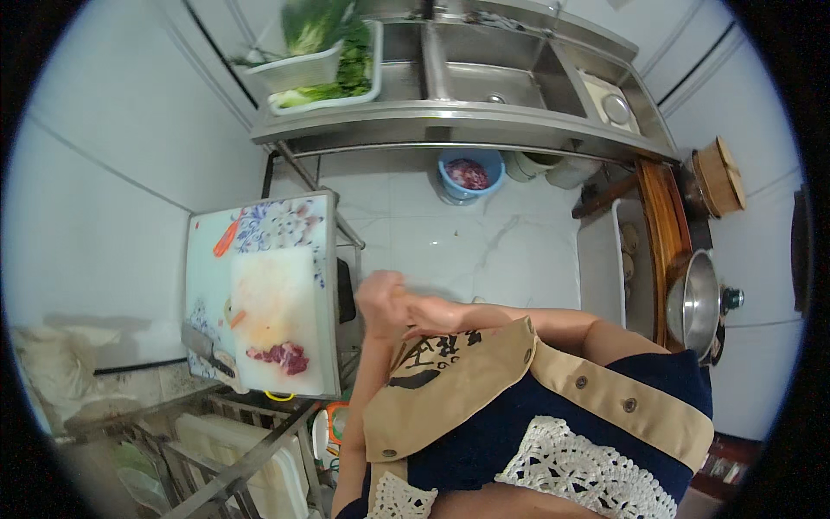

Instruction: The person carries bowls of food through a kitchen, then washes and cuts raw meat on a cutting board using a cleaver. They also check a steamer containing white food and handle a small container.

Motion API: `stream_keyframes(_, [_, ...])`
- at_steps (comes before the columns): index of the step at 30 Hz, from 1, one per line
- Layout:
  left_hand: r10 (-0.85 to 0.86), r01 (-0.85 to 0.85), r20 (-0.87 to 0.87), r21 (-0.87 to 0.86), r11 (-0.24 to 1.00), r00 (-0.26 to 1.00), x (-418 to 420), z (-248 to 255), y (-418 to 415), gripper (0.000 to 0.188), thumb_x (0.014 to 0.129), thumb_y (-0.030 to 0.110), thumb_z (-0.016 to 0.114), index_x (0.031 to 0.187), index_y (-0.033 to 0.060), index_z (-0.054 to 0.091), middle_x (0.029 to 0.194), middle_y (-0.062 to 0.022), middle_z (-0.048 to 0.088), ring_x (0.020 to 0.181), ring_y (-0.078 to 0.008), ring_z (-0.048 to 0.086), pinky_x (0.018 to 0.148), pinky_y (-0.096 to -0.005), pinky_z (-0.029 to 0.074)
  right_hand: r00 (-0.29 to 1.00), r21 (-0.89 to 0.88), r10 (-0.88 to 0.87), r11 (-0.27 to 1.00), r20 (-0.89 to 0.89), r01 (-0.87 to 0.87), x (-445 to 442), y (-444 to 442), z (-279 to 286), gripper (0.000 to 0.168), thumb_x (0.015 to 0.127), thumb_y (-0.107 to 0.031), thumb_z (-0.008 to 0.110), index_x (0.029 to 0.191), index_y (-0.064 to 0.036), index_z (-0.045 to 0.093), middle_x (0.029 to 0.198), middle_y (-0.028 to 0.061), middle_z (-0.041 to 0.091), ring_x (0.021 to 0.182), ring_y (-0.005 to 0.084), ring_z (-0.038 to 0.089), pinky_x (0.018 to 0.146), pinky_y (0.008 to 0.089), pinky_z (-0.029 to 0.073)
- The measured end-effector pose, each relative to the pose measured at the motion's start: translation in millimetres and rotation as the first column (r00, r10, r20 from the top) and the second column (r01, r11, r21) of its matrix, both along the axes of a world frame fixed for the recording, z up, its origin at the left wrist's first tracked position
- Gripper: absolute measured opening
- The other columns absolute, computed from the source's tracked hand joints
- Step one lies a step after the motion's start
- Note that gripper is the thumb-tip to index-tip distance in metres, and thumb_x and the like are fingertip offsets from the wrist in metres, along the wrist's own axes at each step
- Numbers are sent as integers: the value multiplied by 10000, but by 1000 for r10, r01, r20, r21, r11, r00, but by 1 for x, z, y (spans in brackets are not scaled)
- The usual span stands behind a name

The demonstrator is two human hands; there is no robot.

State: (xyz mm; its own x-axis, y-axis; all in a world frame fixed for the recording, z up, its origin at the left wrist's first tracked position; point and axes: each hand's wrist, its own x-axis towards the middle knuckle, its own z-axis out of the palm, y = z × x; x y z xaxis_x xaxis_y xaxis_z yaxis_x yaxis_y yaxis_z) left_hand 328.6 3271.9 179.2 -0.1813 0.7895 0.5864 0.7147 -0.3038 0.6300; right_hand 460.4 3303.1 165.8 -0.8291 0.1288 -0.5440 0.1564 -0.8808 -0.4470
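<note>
My left hand (380,300) and my right hand (433,315) meet in front of the tan apron (463,376), touching each other. Both are blurred, and no object shows between them. To their left, a white cutting board (285,279) lies on a flower-patterned table (211,279). Raw red meat (288,358) rests near the board's lower end, with a small orange piece (238,318), perhaps carrot, at its left edge. A cleaver (206,350) lies beside the board, its dark handle towards me. Farther up the table is an orange-handled tool (227,238).
Ahead stands a steel sink (496,74); leafy greens fill a white basket (324,107) on its left. Beneath it, a blue bucket (468,191) contains reddish contents. A steel pot (694,305) sits on a wooden ledge (661,240) at right. A metal rack (240,473) stands lower left.
</note>
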Motion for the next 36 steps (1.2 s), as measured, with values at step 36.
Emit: stream_keyframes(36, [615, 23, 672, -682, 731, 411, 139, -64, 92, 337, 873, 305, 561, 673, 33, 562, 594, -43, 555, 549, -128, 499, 541, -278, 404, 798, 827, -564, 539, 213, 160, 246, 128, -16, 148, 879, -117, 578, 949, 9, 612, 841, 56, 632, 806, 115, 574, 791, 256, 444])
